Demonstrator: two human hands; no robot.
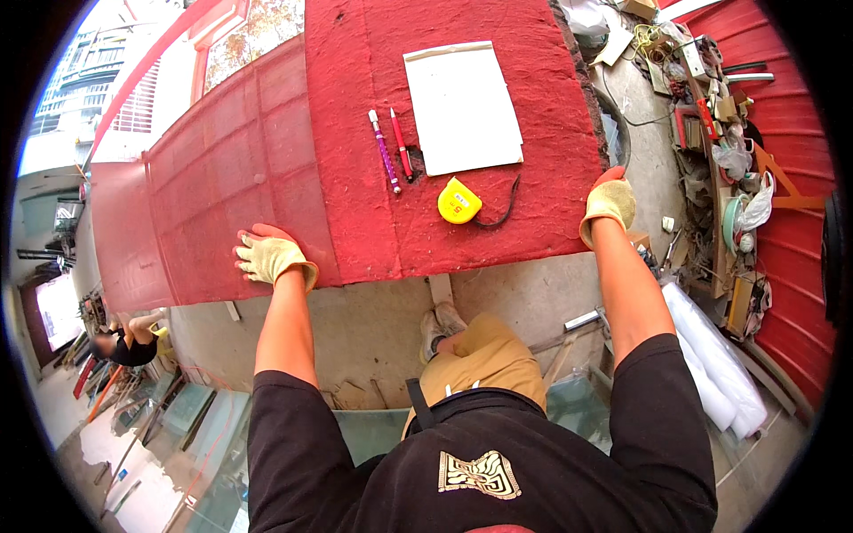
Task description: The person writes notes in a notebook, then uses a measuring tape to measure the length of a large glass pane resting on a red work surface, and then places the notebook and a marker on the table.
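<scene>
Both my hands wear pale yellow work gloves with orange-coated fingers. My left hand (272,256) lies open, fingers spread, on what looks like a glass sheet (213,191) over the table's left part; reflections cross it. At the right edge of the red cloth-covered table (355,222), my right hand (609,202) looks curled over the border, its fingers partly hidden. Between them on the cloth are a yellow tape measure (458,202) with a dark strap, a purple patterned pen (385,153), a red pen (401,144) and a white paper pad (464,108).
Cluttered shelving (711,169) with cables, bags and tools lines the right side by a red corrugated wall (791,115). Clear plastic-wrapped rolls (711,360) lean at lower right. Glass panes (209,417) lie at lower left. Another person (129,346) sits farther off left.
</scene>
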